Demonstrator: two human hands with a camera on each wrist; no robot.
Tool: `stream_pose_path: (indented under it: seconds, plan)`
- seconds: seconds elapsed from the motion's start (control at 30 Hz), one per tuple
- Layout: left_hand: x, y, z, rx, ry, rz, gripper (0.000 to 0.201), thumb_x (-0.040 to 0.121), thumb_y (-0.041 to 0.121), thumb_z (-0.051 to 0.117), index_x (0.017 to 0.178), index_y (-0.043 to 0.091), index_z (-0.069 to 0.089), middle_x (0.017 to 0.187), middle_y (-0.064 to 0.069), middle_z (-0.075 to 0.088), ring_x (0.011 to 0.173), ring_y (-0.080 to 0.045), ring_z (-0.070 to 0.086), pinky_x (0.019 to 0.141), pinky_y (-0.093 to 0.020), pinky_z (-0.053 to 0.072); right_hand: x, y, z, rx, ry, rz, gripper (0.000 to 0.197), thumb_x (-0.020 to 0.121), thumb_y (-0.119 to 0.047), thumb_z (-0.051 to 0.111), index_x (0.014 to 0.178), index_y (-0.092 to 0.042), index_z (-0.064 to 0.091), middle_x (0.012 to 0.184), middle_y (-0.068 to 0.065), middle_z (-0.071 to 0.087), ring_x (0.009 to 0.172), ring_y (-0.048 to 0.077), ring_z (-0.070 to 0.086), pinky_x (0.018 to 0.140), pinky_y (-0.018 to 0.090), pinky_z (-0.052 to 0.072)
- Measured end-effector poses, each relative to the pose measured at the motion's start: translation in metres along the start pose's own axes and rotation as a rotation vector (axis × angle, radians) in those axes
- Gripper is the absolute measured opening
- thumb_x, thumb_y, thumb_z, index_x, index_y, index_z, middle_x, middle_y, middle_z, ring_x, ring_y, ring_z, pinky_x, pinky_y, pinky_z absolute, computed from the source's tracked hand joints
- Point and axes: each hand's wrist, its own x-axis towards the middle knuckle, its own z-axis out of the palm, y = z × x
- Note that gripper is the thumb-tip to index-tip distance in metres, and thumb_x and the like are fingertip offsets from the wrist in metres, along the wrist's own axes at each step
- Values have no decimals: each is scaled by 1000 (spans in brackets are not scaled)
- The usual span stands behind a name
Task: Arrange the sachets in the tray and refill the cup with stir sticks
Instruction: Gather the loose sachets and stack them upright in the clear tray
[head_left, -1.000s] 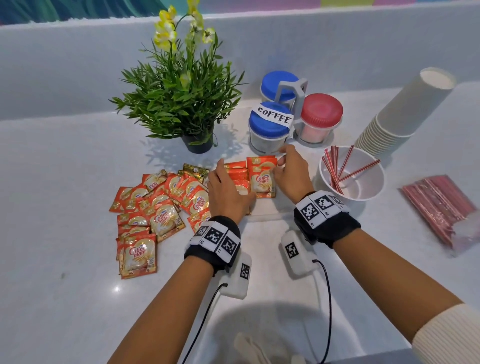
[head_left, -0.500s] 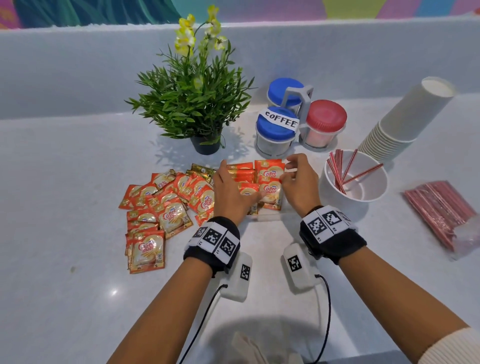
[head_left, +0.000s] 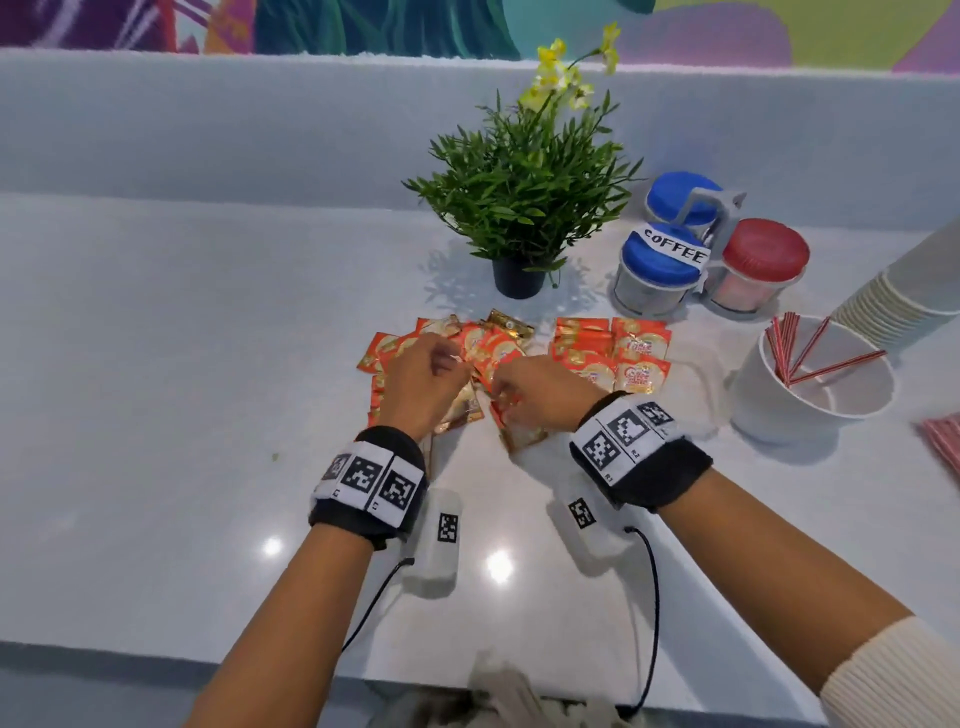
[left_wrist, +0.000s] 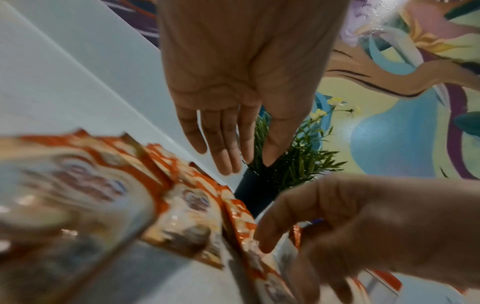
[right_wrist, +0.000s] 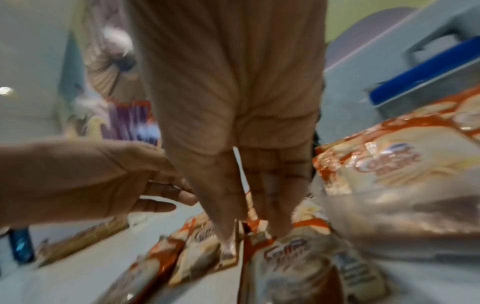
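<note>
1. We are looking down at a white glossy counter (head_left: 156, 364) that is carrying everything; a raised white ledge is running along its far side, and a colourful painted mural (head_left: 727, 31) is showing above it.
2. A potted plant (head_left: 524, 197) with yellow flowers is standing at the back, and beside it a rack of jars (head_left: 711, 249) with blue and red lids is wearing a "COFFEE" label.
3. To the right, a white cup (head_left: 810, 395) is holding a few red stir sticks (head_left: 795, 348), a stack of paper cups (head_left: 904, 291) is lying behind it, and a packet of more sticks (head_left: 943, 441) is peeking in at the edge.
4. Orange creamer sachets (head_left: 498, 348) are lying in a loose heap under our hands; just right of them, neater sachets in the tray (head_left: 618, 348) are sitting in rows, the tray itself barely showing.
5. Our left hand (head_left: 421, 384) is hovering over the heap, its grip loose, fingers fairly straight and holding nothing in the wrist view.
6. Our right hand (head_left: 540, 395) is reaching into the heap, its fingertips (right_wrist: 228, 236) touching one sachet (right_wrist: 291, 257); we cannot tell whether that grip is actually pinching it.
</note>
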Motion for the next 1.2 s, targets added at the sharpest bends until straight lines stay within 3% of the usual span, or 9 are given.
stream_pose_path:
  seconds: [0.07,0.2,0.33,0.67,0.8,0.9,1.0,1.07,1.2]
  plan:
    - [-4,-9,-7,55,-37,18,19,84,5,60,103,3,62,88,0,59,87,-14,55,71,-12,43,2,-5,6,-165,-79,8,33,82,-5,57,115,-5,54,119,15,52,111,31,51,84,34,42]
    - [-6,-27,-14,278,-23,-11,22,83,16,63,104,15,63,120,-7,56,114,-22,51,98,-40,42,6,-6,12,-276,-98,50,54,78,-2,61,128,-9,44,128,13,43,118,32,47,89,39,43]
    - [-13,-36,-16,473,-100,-118,39,83,12,61,120,20,53,134,-10,35,128,-29,28,102,-41,31,9,-5,18,-277,-72,87,60,76,-1,63,130,-9,39,130,12,42,119,33,47,89,40,43]
    - [-14,-40,-15,524,-132,-67,44,82,12,64,122,20,47,134,-10,32,127,-28,27,102,-38,31,7,-12,22,-397,17,107,27,87,3,47,112,0,56,120,16,53,107,34,56,78,37,43]
    - [-15,-34,-15,486,-111,21,42,83,22,65,122,19,50,132,-8,36,127,-26,28,102,-37,29,8,-6,15,-182,20,40,12,83,2,53,87,-2,64,102,17,62,96,31,58,71,30,40]
    - [-14,-25,-14,260,-178,71,44,79,24,71,119,14,55,125,-6,45,122,-22,39,101,-32,36,6,-10,0,80,26,-37,19,83,1,58,70,-13,55,77,4,60,73,14,56,61,18,39]
    - [-14,-15,-16,1,-294,-7,40,77,17,74,112,6,58,95,-3,57,90,-18,56,80,-28,49,5,-22,-14,281,113,-119,15,82,-3,64,73,-12,56,65,-9,52,58,0,48,57,14,39]
    - [-14,-14,-20,-49,-327,9,27,78,15,72,100,2,62,79,-3,57,75,-18,54,67,-28,45,8,-30,-19,364,150,-160,10,81,-4,65,76,-11,60,64,-11,53,58,-2,49,59,9,38]
    - [-13,-14,-32,-94,-245,-6,15,82,15,68,93,4,66,88,-12,69,83,-26,66,80,-38,55,16,-40,-15,506,347,-146,6,84,-1,61,85,-3,66,67,-8,57,56,-4,52,57,7,40]
